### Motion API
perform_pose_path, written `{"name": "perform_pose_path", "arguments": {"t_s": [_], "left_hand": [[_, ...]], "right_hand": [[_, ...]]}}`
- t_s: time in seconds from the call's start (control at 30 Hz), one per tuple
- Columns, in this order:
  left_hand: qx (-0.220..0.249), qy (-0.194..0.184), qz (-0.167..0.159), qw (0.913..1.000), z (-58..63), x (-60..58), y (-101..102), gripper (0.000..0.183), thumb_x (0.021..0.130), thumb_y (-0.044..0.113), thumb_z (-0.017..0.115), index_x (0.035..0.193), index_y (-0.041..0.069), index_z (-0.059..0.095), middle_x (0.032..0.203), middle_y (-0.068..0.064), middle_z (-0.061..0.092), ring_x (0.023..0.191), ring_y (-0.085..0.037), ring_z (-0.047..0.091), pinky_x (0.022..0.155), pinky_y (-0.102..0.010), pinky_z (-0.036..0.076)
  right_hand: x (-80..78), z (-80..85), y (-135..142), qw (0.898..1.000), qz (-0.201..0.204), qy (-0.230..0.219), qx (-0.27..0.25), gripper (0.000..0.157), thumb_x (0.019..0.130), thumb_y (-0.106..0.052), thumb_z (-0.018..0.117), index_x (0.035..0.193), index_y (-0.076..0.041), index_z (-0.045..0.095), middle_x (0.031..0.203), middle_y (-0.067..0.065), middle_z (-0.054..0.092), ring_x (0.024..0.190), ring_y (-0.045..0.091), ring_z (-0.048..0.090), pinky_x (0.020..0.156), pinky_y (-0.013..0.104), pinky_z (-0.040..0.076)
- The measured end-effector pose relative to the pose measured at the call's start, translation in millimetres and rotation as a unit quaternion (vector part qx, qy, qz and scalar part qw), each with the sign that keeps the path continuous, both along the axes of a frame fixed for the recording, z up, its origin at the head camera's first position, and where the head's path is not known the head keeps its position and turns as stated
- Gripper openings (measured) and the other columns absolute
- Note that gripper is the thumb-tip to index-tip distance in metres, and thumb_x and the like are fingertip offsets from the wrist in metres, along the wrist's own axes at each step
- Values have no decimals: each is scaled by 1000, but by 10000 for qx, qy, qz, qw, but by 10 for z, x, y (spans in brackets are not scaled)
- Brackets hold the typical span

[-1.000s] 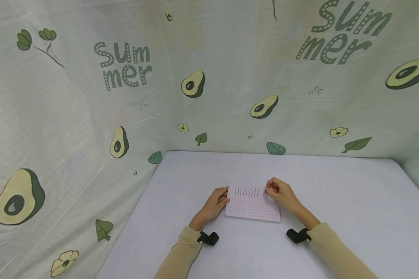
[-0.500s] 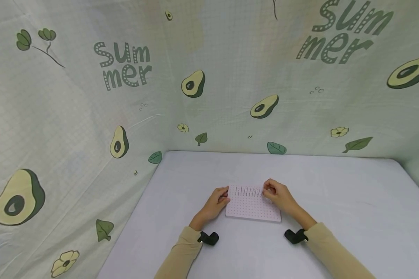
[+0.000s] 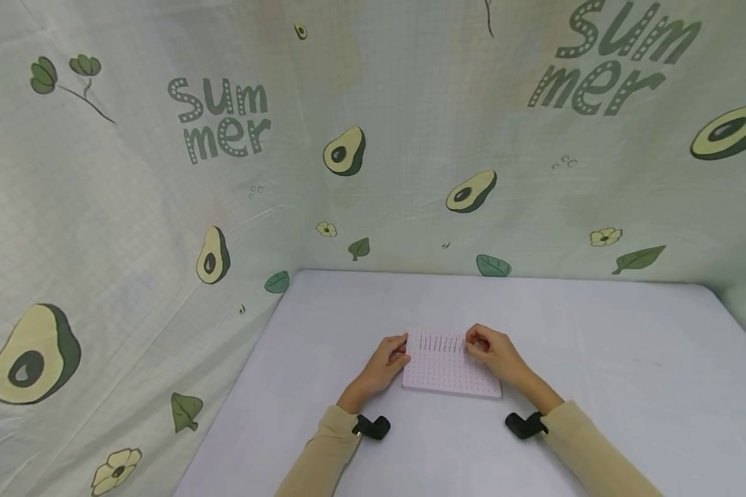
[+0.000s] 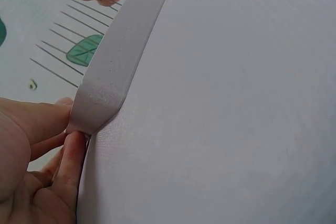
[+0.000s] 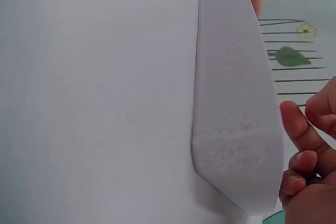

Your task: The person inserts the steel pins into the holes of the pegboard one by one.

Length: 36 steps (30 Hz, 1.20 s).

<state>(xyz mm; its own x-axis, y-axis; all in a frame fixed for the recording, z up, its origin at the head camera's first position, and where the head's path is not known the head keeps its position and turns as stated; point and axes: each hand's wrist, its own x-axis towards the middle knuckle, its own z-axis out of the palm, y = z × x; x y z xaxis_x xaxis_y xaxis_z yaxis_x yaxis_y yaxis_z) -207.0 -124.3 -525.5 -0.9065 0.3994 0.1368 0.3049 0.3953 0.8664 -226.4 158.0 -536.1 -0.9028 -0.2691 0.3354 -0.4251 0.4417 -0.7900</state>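
A pale pink board [image 3: 451, 373] with rows of small holes lies on the table, its thick edge [image 4: 102, 85] seen from the side in the left wrist view. Thin, dark, needle-like pins [image 3: 439, 343] stand in a row along its far part. My left hand [image 3: 380, 362] grips the board's left edge between thumb and fingers. At the right end of the row, my right hand [image 3: 496, 353] pinches a thin pin between thumb and forefinger, the other fingers curled. In the right wrist view, the fingertips [image 5: 294, 119] sit just beside the board; the pin's lower end is hard to make out.
The white tabletop [image 3: 622, 366] surrounds the board. Behind and to the left hangs a pale cloth [image 3: 410, 90] printed with avocados and leaves. Black wrist cameras [image 3: 373, 427] stick out from both sleeves near the table.
My right hand has moved left and slightly nearer along the row, carrying the pin from the board's far right corner to the row's end. My left hand keeps its grip in place.
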Motion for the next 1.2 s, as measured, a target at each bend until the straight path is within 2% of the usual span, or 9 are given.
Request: {"name": "perform_pose_path", "arguments": {"t_s": [0.03,0.1,0.17,0.27,0.43,0.67,0.9,1.07,1.2], "left_hand": [[35,-21,-17,10000,66,28,9,47,99,-7,52,143,-18,37,136,-34,41,118,-43,49,104,-49,43],[62,-37,-48,10000,50,9,-8,48,100,-5,53,143,-17,38,136,-32,42,118,-41,49,104,-47,44],[72,-52,-62,9999,-25,-42,-38,48,101,-2,54,145,-14,38,137,-29,42,119,-37,50,104,-44,44],[24,-79,-30,10000,-226,-147,-87,50,101,3,57,146,-9,40,138,-22,43,119,-31,50,104,-39,45],[-63,-59,-25,10000,-251,-174,-102,50,101,4,57,146,-8,41,137,-21,44,118,-30,50,104,-37,45],[-208,-19,-52,9998,-242,-199,-95,50,101,4,57,146,-9,40,135,-21,46,117,-29,51,104,-35,46],[-129,-122,-87,9998,-253,-238,-90,50,101,5,57,147,-8,41,129,-18,49,117,-29,52,103,-33,46],[-145,-115,91,9998,-244,-248,-160,49,102,9,56,147,-3,43,134,-16,54,119,-29,53,104,-37,45],[-62,115,295,9995,-244,-222,-225,46,103,13,55,145,-2,46,134,-15,58,118,-31,56,100,-39,48]], "right_hand": [[0,2,3,10000,13,0,9,12,91,0,69,92,-11,63,77,-4,54,68,11,44,57,22,36],[-2,-4,3,10000,39,8,22,12,91,0,69,92,-10,63,77,-4,54,68,10,44,57,22,36],[1,-3,0,10000,53,-21,55,11,91,-1,70,92,-10,63,76,-3,52,68,11,44,57,22,36],[17,4,4,9996,137,-181,152,9,91,-2,70,93,-9,64,76,-3,52,68,11,45,57,22,37],[12,56,40,9989,283,-340,157,8,91,-2,70,93,-7,64,77,-2,52,70,12,46,58,22,38],[3,55,159,9982,276,-514,102,5,92,-5,70,92,-6,64,75,-1,52,69,11,46,57,22,39],[52,80,358,9985,-42,-487,234,4,94,-5,68,92,-4,64,79,0,56,73,13,48,60,22,41],[116,141,511,9981,-356,-236,440,4,93,-5,68,92,-6,65,80,-1,56,75,13,49,63,24,43],[215,174,698,9954,-699,-178,627,3,94,-8,69,92,-7,66,82,-2,58,78,11,50,65,23,45]]}}
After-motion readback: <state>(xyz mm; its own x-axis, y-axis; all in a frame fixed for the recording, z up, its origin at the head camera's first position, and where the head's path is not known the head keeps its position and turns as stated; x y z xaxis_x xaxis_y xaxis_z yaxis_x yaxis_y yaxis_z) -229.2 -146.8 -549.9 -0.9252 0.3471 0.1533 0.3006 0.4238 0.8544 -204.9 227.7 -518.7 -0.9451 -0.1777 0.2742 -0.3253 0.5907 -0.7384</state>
